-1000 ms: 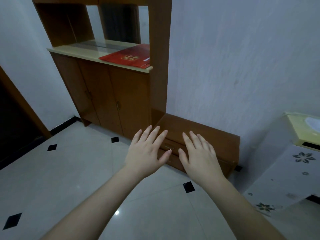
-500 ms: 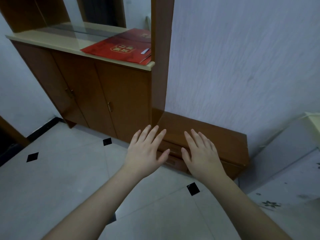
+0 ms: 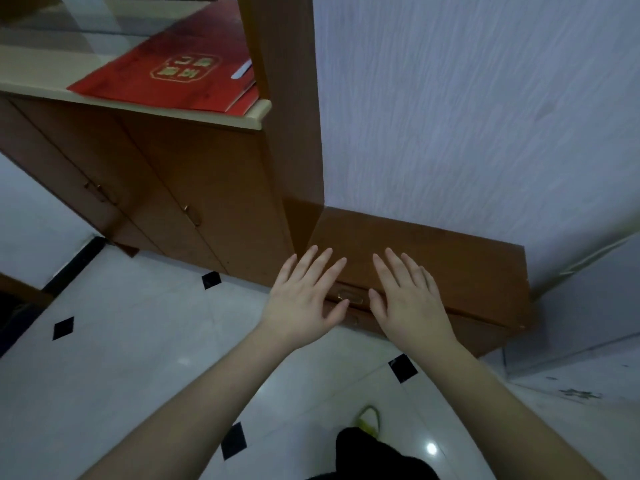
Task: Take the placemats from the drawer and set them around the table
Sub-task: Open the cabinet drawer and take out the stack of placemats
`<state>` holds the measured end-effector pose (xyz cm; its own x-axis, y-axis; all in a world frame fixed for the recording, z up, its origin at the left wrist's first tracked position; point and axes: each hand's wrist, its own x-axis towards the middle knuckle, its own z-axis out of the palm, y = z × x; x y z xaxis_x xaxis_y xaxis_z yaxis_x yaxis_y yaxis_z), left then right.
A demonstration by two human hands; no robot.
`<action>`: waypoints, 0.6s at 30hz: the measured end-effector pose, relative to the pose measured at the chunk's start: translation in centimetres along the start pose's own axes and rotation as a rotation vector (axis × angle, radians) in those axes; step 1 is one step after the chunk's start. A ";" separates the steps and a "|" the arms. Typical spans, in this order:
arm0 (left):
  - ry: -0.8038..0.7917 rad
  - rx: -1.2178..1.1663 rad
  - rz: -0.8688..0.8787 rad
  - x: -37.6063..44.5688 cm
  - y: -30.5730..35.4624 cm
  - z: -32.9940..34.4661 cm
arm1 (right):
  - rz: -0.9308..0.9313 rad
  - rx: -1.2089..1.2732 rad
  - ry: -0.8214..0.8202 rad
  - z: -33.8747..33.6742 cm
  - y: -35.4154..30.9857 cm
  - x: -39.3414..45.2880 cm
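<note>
Empty grip: left hand (image 3: 304, 299), right hand (image 3: 408, 303) flat above drawer (image 3: 460, 327)

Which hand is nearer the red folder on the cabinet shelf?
The left hand. It hovers below the red folder and a little right of it, over the low drawer unit; the right hand is farther right, beyond the drawer handle.

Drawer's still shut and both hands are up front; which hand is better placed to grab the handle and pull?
Marginally the right hand: its thumb lies right beside the drawer handle. The left hand is equally open and almost as near, so either would probably do.
</note>
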<state>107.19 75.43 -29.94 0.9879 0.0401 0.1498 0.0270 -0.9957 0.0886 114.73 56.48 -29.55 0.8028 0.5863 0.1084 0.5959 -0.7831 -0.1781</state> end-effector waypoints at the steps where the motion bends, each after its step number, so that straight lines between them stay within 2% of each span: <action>1: 0.002 0.002 -0.010 1.0 -0.2 0.9 | -0.002 0.010 -0.011 0.5 0.7 1.1; 8: -0.012 -0.028 -0.024 6.3 -1.5 6.1 | 0.070 0.112 -0.021 4.6 4.4 6.7; 18: -0.188 0.048 0.165 13.5 -7.4 16.4 | 0.207 0.122 -0.109 14.4 5.9 9.8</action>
<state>122.84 81.99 -44.70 0.9905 -0.1345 -0.0277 -0.1337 -0.9906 0.0303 125.85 60.58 -43.62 0.8966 0.4403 -0.0479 0.4070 -0.8617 -0.3031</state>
